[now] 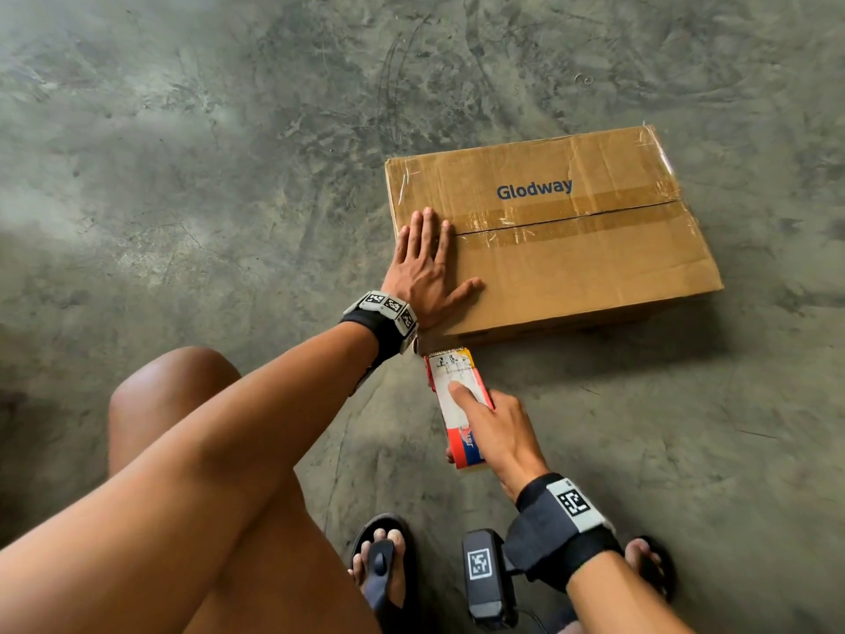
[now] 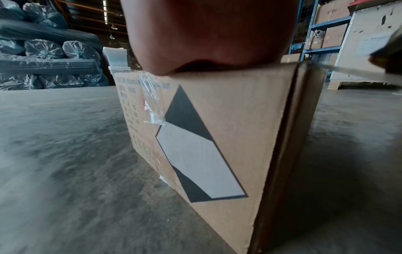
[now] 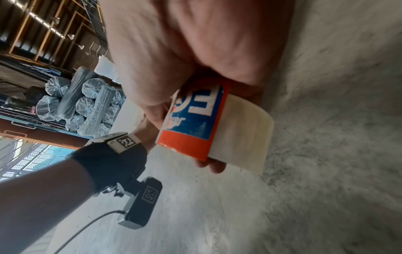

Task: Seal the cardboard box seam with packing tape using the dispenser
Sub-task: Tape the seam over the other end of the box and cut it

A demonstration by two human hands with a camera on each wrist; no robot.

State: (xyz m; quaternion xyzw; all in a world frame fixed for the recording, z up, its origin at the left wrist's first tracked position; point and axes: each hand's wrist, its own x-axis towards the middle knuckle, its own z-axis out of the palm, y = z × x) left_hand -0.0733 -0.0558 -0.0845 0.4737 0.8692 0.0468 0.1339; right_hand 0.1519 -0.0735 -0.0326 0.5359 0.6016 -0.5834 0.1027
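Grey concrete floor (image 1: 183, 176) carries everything here, and the cardboard box (image 1: 571, 267) lies flat on it at about two o'clock from the person's knees, its top seam (image 1: 567, 218) running crosswise under old, wrinkled tape.

The left hand (image 1: 427, 267) lies spread flat on the box's near-left corner, fingers straight across the seam's end, probably to pin the flaps level and stop the box sliding when tape is pulled.

The right hand (image 1: 494, 432) curls round the tape dispenser (image 1: 459, 407) at five o'clock of the box, forefinger laid along its top (for steering, I judge). Its toothed end points at the box's near edge, close but apparently not touching; no new tape shows on the seam.
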